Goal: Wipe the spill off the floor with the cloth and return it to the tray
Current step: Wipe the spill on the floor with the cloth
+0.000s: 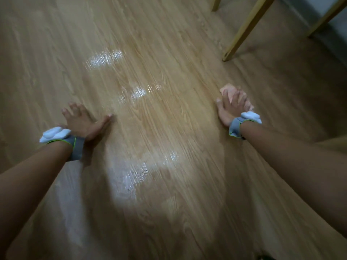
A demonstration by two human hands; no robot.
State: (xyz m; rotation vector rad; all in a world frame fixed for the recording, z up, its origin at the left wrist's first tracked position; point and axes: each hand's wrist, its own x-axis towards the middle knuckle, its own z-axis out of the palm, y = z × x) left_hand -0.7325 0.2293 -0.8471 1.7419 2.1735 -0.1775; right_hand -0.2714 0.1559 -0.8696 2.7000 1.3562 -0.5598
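The right hand clutches a pink cloth at right, while the left hand spreads empty. Wiping seems underway; next, sweep left over the glistening spill. No tray visible.

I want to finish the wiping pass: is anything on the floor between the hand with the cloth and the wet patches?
Nothing visible. The right hand presses the pink cloth down; bare floor lies between it and the wet patches.

Wood-grain floor, wet glossy patches mid-frame; wooden furniture legs standing top right.
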